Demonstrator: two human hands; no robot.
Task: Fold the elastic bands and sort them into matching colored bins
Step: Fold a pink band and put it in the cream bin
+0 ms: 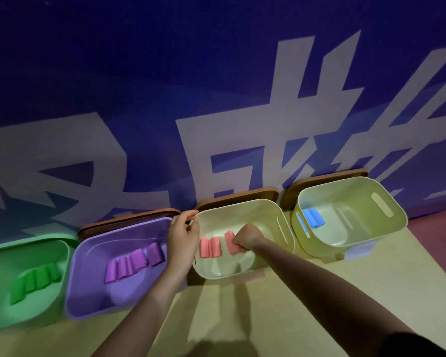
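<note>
- Four bins in a row along the far edge of the table (281,318), against a blue wall (216,73) with large pale characters.
- Green bin (0,258), at the left edge: folded green bands (35,282) lying side by side on its floor.
- Purple bin (88,302), just right of the green one: folded purple bands (134,264) in a row inside.
- Cream bin (245,204), third in the row: two folded pink bands (211,247) side by side at its left inner wall.
- Yellow-green bin (353,182), toward the far right corner: one folded blue band (313,217) at its left inner wall.
- Brown lids (237,195) standing behind the purple, cream and yellow-green bins, leaning on the wall.
- Left hand (182,237) at the left rim of the cream bin, thumb and forefinger tips pressed together at the rim (whether pinching the rim itself cannot be told).
- Right hand (247,237) lowered inside the cream bin, fingers curled shut and pinching a third pink band (231,243), just right of the other two.
- Both forearms bare, reaching forward from the near edge; shadows of both arms on the table surface.
</note>
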